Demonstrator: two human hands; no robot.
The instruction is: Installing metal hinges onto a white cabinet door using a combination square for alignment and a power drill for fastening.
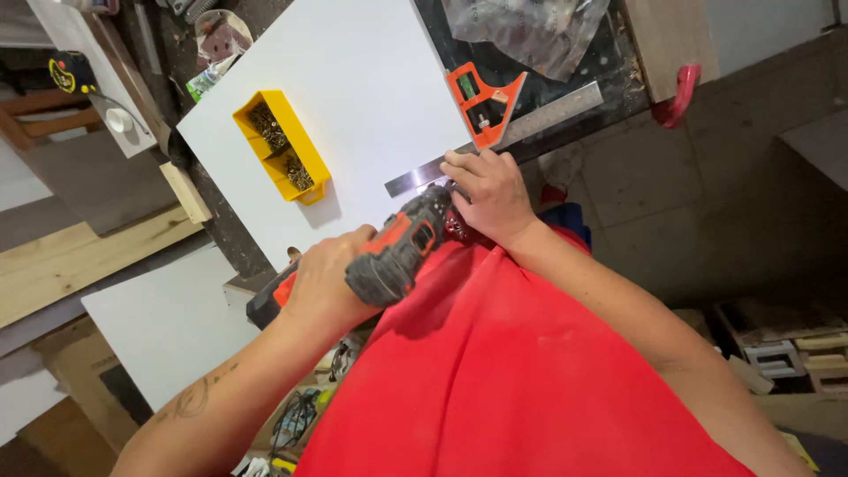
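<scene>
From the head camera we judge a drilling or driving step in hand: our left hand (pixel 322 278) is wrapped around the grip of the cordless drill (pixel 389 252), our right hand (pixel 488 194) closed over its chuck at the near edge of the white panel (pixel 353 88). Next calls for a steady, square push. A combination square (pixel 495 119) and yellow screw bin (pixel 283 146) lie on the panel, in a cluttered workshop.

Left hand (pixel 322 283) grips the drill (pixel 389 256); right hand (pixel 490 194) steadies its nose by the square (pixel 495 119) on the white board (pixel 353 97).
</scene>
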